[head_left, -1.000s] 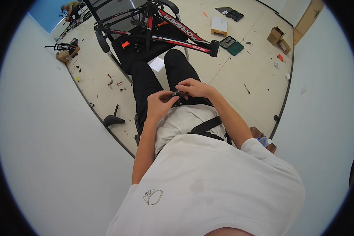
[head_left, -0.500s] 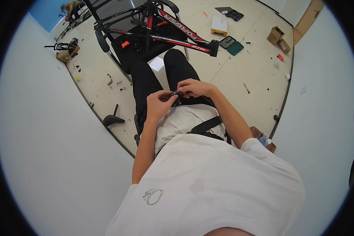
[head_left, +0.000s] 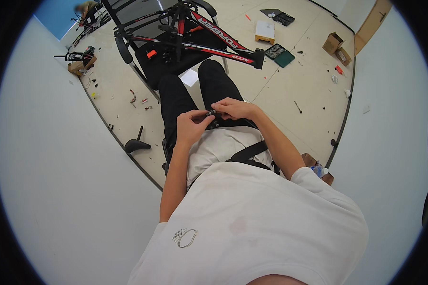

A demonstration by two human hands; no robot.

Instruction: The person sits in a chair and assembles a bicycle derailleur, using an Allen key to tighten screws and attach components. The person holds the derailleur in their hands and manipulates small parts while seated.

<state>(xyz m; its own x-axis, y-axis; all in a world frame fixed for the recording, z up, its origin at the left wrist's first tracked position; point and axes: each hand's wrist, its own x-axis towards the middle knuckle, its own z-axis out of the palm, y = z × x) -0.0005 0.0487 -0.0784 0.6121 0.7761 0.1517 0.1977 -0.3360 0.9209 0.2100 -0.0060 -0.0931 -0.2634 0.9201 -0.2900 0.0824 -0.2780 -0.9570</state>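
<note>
Both hands meet just above my lap around a small dark part with shiny metallic bits (head_left: 211, 113), too small to name. My left hand (head_left: 190, 128) pinches it from the left between thumb and fingers. From the right, my right hand (head_left: 235, 109) has its fingertips closed at the same part, with the other fingers curled in. Beyond my knees a black and red bicycle frame (head_left: 257, 58) lies across a black chair (head_left: 153, 72). On the seat, by the frame tubes, sits a small orange-red object (head_left: 151, 54).
A bicycle saddle on its post (head_left: 137, 145) lies on the floor at left. An opened green tool case (head_left: 284, 58), a white box (head_left: 265, 29) and cardboard boxes (head_left: 333, 42) are at far right. Small parts are scattered about. Another person (head_left: 86, 11) is at far left.
My right hand has shifted slightly left, and its fingers have turned a little around the small part. My left hand stays nearly still.
</note>
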